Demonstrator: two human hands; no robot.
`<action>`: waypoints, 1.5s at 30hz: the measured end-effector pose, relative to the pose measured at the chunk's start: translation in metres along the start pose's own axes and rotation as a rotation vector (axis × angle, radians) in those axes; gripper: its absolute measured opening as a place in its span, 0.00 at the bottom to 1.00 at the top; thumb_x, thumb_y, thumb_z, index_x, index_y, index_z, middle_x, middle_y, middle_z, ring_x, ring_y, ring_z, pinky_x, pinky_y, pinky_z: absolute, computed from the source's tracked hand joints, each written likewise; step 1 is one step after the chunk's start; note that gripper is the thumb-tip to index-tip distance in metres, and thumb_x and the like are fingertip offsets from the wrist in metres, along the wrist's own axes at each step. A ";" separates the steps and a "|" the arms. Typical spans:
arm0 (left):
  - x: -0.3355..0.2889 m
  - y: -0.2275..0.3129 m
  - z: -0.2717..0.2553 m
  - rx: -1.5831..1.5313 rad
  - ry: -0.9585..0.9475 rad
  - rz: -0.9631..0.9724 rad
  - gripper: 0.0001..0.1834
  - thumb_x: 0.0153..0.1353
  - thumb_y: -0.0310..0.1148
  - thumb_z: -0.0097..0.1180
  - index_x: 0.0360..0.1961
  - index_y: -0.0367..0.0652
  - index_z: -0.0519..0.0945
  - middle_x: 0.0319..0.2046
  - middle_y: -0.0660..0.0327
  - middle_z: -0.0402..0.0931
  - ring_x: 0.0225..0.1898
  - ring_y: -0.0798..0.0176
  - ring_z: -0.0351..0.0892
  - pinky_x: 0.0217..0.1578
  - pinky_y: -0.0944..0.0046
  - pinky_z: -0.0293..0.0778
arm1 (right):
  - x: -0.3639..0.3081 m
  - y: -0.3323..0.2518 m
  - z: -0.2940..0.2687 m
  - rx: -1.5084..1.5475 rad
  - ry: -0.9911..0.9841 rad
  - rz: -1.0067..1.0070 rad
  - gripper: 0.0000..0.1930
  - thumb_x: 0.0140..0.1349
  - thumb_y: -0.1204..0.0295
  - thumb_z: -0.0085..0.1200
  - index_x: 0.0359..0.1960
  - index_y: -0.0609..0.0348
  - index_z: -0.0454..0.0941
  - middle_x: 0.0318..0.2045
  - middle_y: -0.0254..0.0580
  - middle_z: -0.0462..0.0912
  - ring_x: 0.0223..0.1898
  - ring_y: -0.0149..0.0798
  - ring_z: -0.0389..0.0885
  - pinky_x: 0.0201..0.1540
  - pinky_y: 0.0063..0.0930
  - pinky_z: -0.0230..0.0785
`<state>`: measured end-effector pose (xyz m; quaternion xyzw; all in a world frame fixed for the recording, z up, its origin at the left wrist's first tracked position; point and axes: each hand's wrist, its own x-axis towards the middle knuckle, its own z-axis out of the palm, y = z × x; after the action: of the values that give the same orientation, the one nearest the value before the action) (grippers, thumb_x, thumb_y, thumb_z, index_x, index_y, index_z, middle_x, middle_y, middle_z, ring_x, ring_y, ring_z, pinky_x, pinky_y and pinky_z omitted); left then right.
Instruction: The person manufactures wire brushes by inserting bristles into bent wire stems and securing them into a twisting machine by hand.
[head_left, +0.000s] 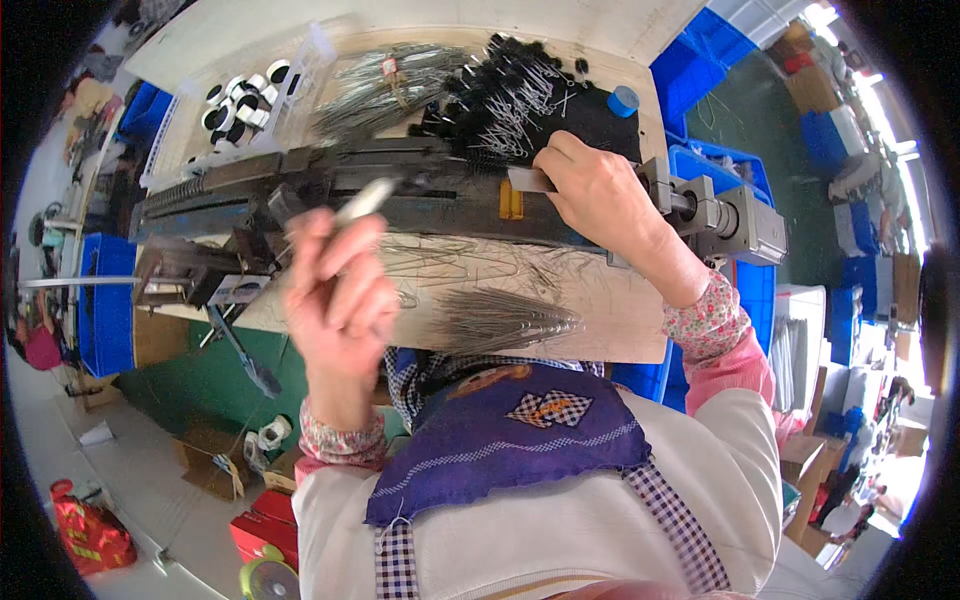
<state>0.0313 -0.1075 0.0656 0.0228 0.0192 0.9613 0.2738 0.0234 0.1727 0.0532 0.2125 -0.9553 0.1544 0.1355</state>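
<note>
My left hand (340, 295), smeared by motion, is raised over the front of a long dark metal machine bed (400, 205). A pale oblong thing (367, 201) sticks out at its fingertips, too blurred to name. Over the right part of the bed, my right hand (600, 190) is closed, its fingers pinching a flat grey metal piece (530, 180). Just below that piece, a yellow block (511, 200) sits on the bed. Behind the bed lies a heap of black-bristled wire brushes (515, 100) with looped ends. A bundle of bent wires (510, 320) rests on the bench near me.
A clear plastic basket (160, 140) holds black and white rolls (240, 105). Beside it lies a bundle of straight wires (390, 85). A blue cap (623, 100) stands behind my right hand. The motor (750, 228) sits at the machine's right end, near blue crates (700, 60).
</note>
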 end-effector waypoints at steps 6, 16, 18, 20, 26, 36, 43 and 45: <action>-0.024 -0.004 -0.027 1.538 -0.120 0.141 0.16 0.66 0.40 0.51 0.38 0.38 0.83 0.15 0.67 0.72 0.14 0.72 0.65 0.15 0.71 0.59 | 0.032 0.030 -0.024 -0.157 0.189 0.118 0.08 0.56 0.70 0.56 0.32 0.64 0.76 0.29 0.48 0.78 0.32 0.51 0.78 0.36 0.39 0.72; 0.115 -0.059 -0.057 2.063 -0.269 0.014 0.12 0.54 0.37 0.55 0.27 0.39 0.84 0.20 0.49 0.78 0.23 0.52 0.80 0.27 0.56 0.72 | 0.028 0.032 -0.023 0.125 -0.073 -0.259 0.09 0.53 0.69 0.58 0.33 0.60 0.75 0.31 0.45 0.76 0.35 0.49 0.77 0.39 0.38 0.71; 0.105 -0.053 -0.041 2.543 -0.341 0.319 0.07 0.51 0.32 0.56 0.24 0.41 0.83 0.24 0.53 0.79 0.26 0.52 0.81 0.29 0.56 0.75 | 0.029 0.023 -0.003 0.122 -0.027 -0.317 0.08 0.52 0.72 0.57 0.33 0.59 0.74 0.29 0.44 0.76 0.35 0.48 0.78 0.37 0.38 0.71; 0.097 -0.040 -0.031 2.753 -0.389 0.515 0.06 0.51 0.30 0.55 0.25 0.42 0.83 0.27 0.56 0.80 0.27 0.54 0.81 0.29 0.58 0.76 | 0.040 0.019 0.007 0.121 0.026 -0.350 0.09 0.52 0.72 0.57 0.33 0.59 0.74 0.28 0.43 0.76 0.34 0.48 0.78 0.37 0.38 0.71; 0.071 -0.011 -0.035 2.241 -0.261 1.256 0.09 0.59 0.24 0.52 0.39 0.44 0.82 0.38 0.61 0.78 0.30 0.66 0.81 0.25 0.70 0.76 | 0.057 0.005 0.024 0.369 0.170 -0.266 0.08 0.57 0.69 0.57 0.33 0.61 0.79 0.29 0.45 0.81 0.32 0.50 0.80 0.38 0.37 0.73; 0.039 -0.003 -0.021 -0.112 -0.067 -0.364 0.27 0.68 0.52 0.42 0.48 0.35 0.72 0.20 0.61 0.67 0.10 0.73 0.60 0.11 0.71 0.55 | 0.070 0.002 0.055 0.334 0.132 -0.185 0.10 0.55 0.69 0.60 0.33 0.65 0.80 0.29 0.48 0.82 0.33 0.49 0.81 0.37 0.34 0.73; 0.035 -0.037 -0.103 1.656 0.238 0.268 0.13 0.62 0.31 0.55 0.44 0.36 0.68 0.24 0.63 0.71 0.15 0.74 0.65 0.15 0.72 0.63 | 0.073 -0.007 0.050 0.349 0.081 -0.212 0.09 0.55 0.69 0.60 0.32 0.64 0.80 0.30 0.47 0.81 0.33 0.50 0.80 0.37 0.36 0.73; 0.027 -0.033 -0.086 1.532 0.256 0.083 0.14 0.60 0.27 0.57 0.43 0.35 0.67 0.22 0.66 0.69 0.16 0.74 0.66 0.16 0.70 0.66 | 0.069 -0.013 0.051 0.208 0.172 -0.228 0.09 0.54 0.70 0.59 0.35 0.61 0.78 0.32 0.45 0.79 0.34 0.49 0.79 0.36 0.36 0.73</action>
<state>0.0208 -0.0671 -0.0206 0.0949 0.7087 0.6847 0.1413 -0.0414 0.1186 0.0324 0.3184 -0.8888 0.2535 0.2107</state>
